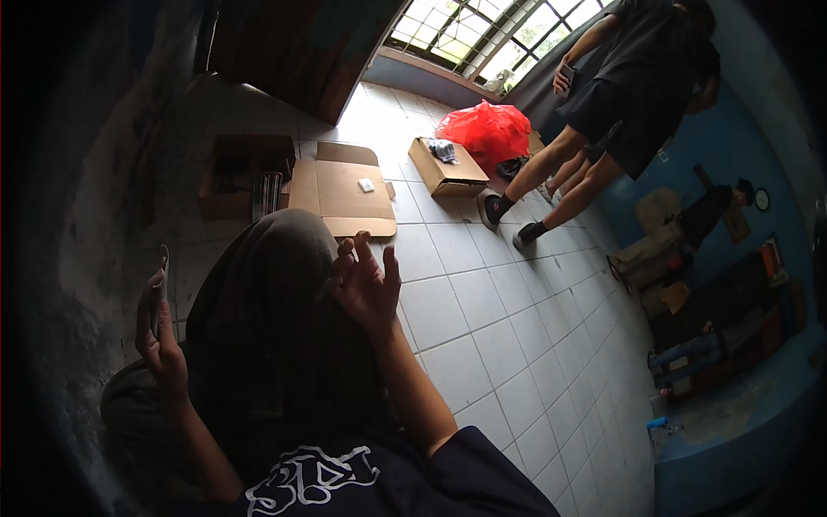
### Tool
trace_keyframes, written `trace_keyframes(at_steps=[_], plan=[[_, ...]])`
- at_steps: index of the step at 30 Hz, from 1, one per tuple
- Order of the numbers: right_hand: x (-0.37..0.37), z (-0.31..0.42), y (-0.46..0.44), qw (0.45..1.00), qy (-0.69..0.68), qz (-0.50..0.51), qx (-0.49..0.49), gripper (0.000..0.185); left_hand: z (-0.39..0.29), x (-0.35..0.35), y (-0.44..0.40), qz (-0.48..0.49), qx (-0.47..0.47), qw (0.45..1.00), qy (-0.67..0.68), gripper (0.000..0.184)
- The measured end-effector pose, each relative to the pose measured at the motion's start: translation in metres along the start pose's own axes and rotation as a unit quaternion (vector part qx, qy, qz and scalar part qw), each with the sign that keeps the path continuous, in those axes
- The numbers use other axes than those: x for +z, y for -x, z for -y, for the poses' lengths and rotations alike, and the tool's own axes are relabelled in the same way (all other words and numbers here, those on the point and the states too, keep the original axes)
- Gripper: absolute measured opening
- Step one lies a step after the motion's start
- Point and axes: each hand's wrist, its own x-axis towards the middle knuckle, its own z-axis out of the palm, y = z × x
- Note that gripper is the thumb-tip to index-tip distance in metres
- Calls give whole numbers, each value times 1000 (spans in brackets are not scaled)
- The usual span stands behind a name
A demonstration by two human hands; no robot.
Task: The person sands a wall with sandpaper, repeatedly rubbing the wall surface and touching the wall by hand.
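My left hand (162, 345) is raised beside my left leg, its fingers closed round a thin, flat, greyish thing (158, 297) seen edge-on. I cannot make out its kind. My right hand (366, 284) is up in front of my bent knee (293, 258), fingers apart and slightly curled, with nothing in it. Beyond my knee lies an open cardboard flap (336, 202) with a small white square thing (366, 184) on it. To its left stands a dark cardboard box (220, 194) with a row of thin, upright cases (267, 194) in it.
A closed cardboard box (461, 177) carries a bunched cloth (444, 151), beside a red plastic bag (491, 129). A person (642, 86) holding a phone (564, 79) stands on the tiled floor (465, 362). Farther right, another person (689, 233) is near the blue wall. A rough wall is at left.
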Motion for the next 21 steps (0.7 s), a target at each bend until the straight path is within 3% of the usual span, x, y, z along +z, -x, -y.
trace_keyframes(at_steps=[21], plan=[[-9, 4, -4, 999, -41, -8, 23, 33, 10, -2, -3, -20, -26, 999, 1, 35]])
